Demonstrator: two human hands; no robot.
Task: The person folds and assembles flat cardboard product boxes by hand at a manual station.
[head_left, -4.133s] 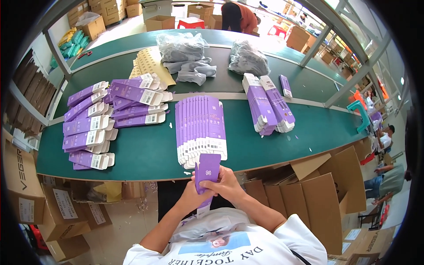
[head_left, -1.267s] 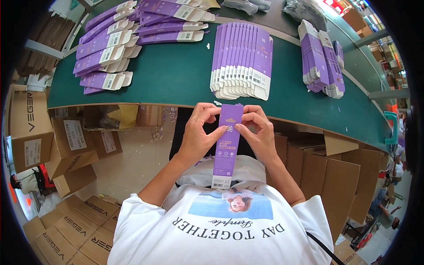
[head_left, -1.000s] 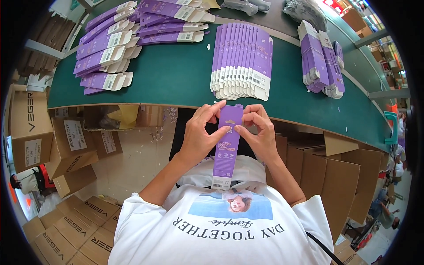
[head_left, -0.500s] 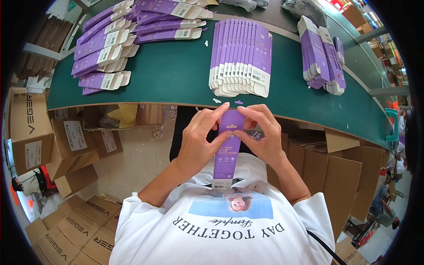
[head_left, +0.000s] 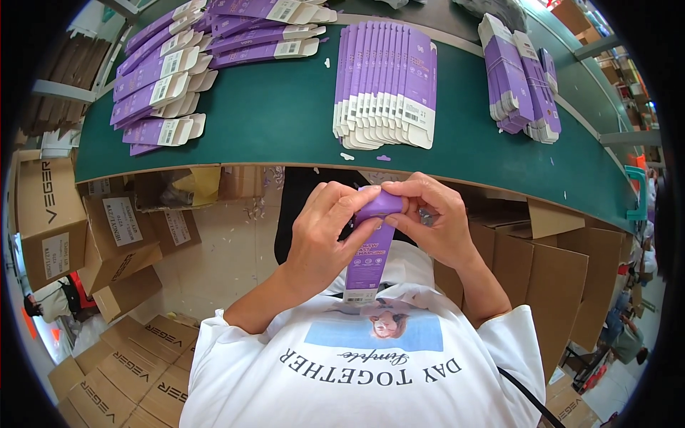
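Note:
Between my two hands, just in front of the table edge, is a flat purple packaging box (head_left: 368, 265) with a white lower end. Its top flap is bent over toward me. My left hand (head_left: 330, 220) pinches the flap and the box's left side between thumb and fingers. On the right side my right hand (head_left: 428, 214) grips the same folded top, its thumb and fingertips near the crease. The fingers partly hide the fold. On the table beyond my hands, a fanned row of flat purple boxes (head_left: 387, 82) lies with white ends toward me.
Opened purple boxes (head_left: 153, 96) are heaped at the table's left. Banded bundles of flat boxes (head_left: 508, 78) lie at the right on the green table (head_left: 271, 114). Small cut-out scraps (head_left: 347, 156) sit by the edge. Brown cartons (head_left: 128, 232) stand left; others (head_left: 556, 285) stand right.
The top of the held box, upright and flat before, is now folded over toward me. My right hand has shifted slightly right and down.

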